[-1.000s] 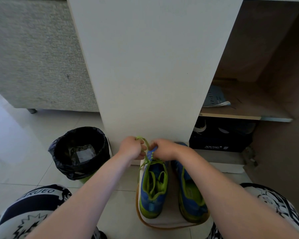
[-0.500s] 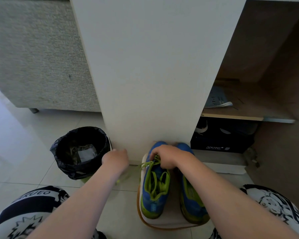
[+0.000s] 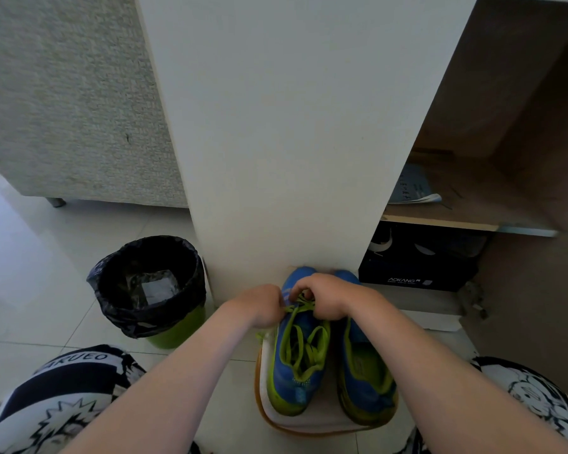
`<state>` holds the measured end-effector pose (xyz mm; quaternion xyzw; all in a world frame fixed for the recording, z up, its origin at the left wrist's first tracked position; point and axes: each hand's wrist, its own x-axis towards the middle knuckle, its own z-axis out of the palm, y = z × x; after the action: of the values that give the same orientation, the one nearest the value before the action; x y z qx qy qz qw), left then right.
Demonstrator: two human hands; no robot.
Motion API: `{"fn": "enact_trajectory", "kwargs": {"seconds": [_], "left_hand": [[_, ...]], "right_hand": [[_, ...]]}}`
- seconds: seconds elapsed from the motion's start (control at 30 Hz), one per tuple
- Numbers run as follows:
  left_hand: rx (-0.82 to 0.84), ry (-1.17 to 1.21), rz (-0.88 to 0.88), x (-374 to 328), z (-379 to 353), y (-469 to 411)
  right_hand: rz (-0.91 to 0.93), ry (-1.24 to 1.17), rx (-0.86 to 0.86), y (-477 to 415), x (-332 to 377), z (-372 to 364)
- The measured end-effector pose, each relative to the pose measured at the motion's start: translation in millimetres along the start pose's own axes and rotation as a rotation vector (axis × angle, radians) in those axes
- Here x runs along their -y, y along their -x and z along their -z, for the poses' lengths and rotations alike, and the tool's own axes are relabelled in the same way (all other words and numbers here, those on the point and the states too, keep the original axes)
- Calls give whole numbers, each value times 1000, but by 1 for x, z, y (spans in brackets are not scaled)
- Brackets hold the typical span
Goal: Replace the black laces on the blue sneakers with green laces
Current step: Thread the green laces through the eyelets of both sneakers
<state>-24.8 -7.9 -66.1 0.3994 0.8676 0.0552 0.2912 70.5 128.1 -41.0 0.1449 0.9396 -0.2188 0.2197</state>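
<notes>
Head view: I see both hands at the front of the blue sneaker [image 3: 295, 371] nearer the bin [image 3: 128, 317]. The left hand [image 3: 259, 306] and right hand [image 3: 327, 298] have their fingers curled, pinching the green lace [image 3: 297, 309] between them. The second sneaker [image 3: 364, 375] stands just beside it, both on a white pad [image 3: 309, 421] on the floor.

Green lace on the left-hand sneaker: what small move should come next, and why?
Probably draw the two strands apart to take up the slack. The left hand and the right hand both pinch the green lace near the toe end of the blue sneaker, while the lace's loops lie loose further back over the shoe's opening.
</notes>
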Motion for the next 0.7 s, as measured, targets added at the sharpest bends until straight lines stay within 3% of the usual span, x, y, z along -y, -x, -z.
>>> {"fn": "enact_trajectory", "kwargs": {"seconds": [0.27, 0.5, 0.7], "left_hand": [[72, 71, -51, 16, 17, 1], [-218, -98, -137, 23, 19, 5], [-192, -193, -115, 23, 21, 12]], "right_hand": [[14, -31, -7, -3, 10, 0], [3, 38, 18, -21, 22, -6], [-50, 65, 63, -27, 24, -2]]}}
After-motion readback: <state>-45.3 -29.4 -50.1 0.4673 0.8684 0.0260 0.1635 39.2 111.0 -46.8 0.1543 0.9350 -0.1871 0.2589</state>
